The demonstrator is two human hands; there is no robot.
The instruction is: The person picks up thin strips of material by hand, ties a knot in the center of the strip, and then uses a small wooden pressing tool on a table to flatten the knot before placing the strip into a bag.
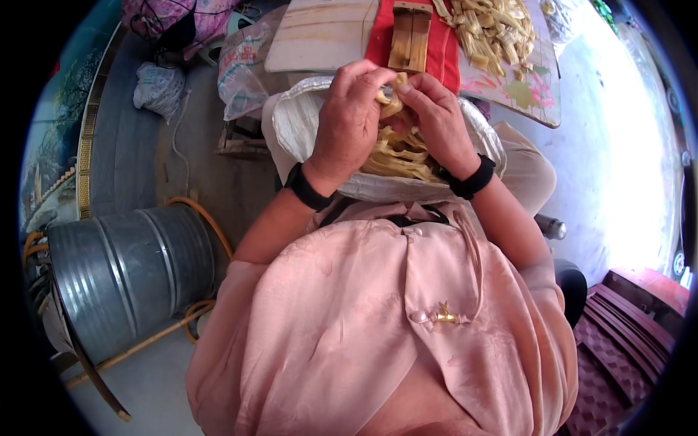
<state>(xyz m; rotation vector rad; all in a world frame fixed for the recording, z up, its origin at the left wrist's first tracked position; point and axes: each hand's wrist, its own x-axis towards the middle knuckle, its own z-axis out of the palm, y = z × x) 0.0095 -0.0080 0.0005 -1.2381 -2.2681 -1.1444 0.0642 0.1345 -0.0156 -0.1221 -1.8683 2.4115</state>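
My left hand (350, 120) and my right hand (438, 115) meet over an open white woven sack (291, 120). Between their fingertips both pinch a curled, pale yellow dried strip (393, 107). More yellow strips (400, 158) of the same look lie in the sack below. Just beyond my fingers, a wooden block tool (410, 36) with a groove down its middle rests on a red cloth (447, 58). My fingers partly hide the strip, so its full length does not show.
Loose yellow strips (494, 33) are heaped on the flower-patterned table (534, 102) at the far right. A pale board (316, 36) and a plastic bag (243, 69) are at the far left. A metal drum (131, 269) lies on the left, and maroon slatted pieces (625, 341) at the right.
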